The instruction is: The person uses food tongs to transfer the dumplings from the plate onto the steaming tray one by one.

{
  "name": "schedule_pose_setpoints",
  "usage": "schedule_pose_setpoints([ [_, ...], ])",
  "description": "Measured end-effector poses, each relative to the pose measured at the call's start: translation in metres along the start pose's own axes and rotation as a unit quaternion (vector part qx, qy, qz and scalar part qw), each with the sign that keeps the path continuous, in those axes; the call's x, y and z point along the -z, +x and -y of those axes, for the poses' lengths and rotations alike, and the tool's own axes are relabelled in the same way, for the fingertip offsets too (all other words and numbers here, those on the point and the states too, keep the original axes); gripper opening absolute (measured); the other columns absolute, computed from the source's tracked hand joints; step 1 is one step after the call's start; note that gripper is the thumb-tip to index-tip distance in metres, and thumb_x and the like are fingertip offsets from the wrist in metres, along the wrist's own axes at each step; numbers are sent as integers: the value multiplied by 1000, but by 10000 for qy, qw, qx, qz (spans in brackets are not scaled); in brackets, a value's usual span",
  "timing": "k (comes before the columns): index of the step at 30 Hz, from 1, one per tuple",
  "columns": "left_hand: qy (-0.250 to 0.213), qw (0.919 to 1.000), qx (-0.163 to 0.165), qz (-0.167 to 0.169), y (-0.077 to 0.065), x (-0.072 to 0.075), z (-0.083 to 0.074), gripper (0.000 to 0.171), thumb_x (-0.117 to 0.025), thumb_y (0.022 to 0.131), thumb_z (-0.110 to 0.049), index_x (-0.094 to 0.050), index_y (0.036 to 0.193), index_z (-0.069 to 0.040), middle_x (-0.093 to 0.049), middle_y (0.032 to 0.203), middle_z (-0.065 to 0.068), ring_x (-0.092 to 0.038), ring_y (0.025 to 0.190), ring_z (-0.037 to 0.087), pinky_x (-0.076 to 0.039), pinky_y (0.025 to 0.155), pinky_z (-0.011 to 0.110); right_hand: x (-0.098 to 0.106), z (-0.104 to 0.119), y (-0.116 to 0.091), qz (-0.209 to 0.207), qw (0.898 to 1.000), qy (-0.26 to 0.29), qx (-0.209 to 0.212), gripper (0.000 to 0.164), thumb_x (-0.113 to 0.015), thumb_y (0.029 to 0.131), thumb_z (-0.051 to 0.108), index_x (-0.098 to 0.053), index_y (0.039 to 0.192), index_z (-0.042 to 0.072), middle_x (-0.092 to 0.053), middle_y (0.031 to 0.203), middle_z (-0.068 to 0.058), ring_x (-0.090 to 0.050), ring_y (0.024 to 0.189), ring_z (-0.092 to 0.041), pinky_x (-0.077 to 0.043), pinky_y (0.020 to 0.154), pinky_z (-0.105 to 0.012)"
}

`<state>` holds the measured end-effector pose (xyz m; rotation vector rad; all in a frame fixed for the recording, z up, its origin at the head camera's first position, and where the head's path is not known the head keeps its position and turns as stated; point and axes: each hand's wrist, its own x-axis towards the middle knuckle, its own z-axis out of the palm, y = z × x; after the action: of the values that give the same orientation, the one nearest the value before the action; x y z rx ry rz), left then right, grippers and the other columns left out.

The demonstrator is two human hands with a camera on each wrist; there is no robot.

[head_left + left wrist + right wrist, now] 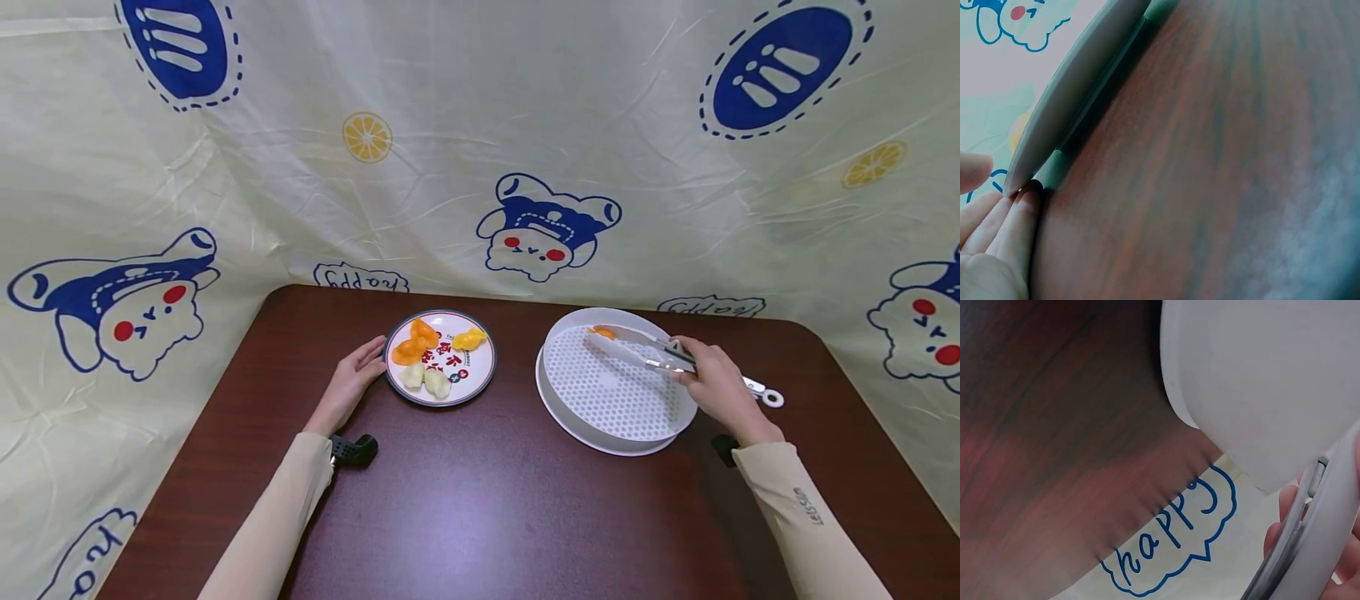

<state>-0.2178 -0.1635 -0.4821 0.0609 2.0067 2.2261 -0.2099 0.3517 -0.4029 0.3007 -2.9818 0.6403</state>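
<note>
My right hand grips a pair of tongs with pale tips and metal arms. The tips reach into a round white steamer-like tray with a perforated floor, where a small orange piece shows at their ends. At the left edge of a round, dark-rimmed white plate is my left hand. In the left wrist view its fingertips touch the underside of the rim, thumb apart. Two orange pieces, a yellow piece and pale pieces lie on the plate.
Both dishes stand on a dark brown wooden table, toward its far edge. A wider white base sticks out under the perforated tray. Behind the table hangs a pale printed sheet.
</note>
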Motion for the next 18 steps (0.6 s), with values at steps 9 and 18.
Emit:
schedule_pose_setpoints([
  [9, -58, 9999, -78, 50, 0, -1, 0, 54, -46, 97, 2, -24, 147, 8, -27, 151, 22, -31, 137, 29, -29, 109, 34, 1, 0, -2, 301, 9995, 83, -87, 56, -64, 87, 4, -38, 134, -13, -47, 122, -35, -42, 109, -48, -34, 90, -64],
  [18, -2, 9999, -95, 57, 1, 1, 2, 55, -47, 98, 1, -24, 147, 8, -27, 151, 22, -30, 137, 29, -28, 110, 36, 6, 14, -10, 96, 9998, -98, 149, 60, -63, 92, 22, -38, 138, -7, -45, 126, -33, -44, 110, -47, -37, 88, -66],
])
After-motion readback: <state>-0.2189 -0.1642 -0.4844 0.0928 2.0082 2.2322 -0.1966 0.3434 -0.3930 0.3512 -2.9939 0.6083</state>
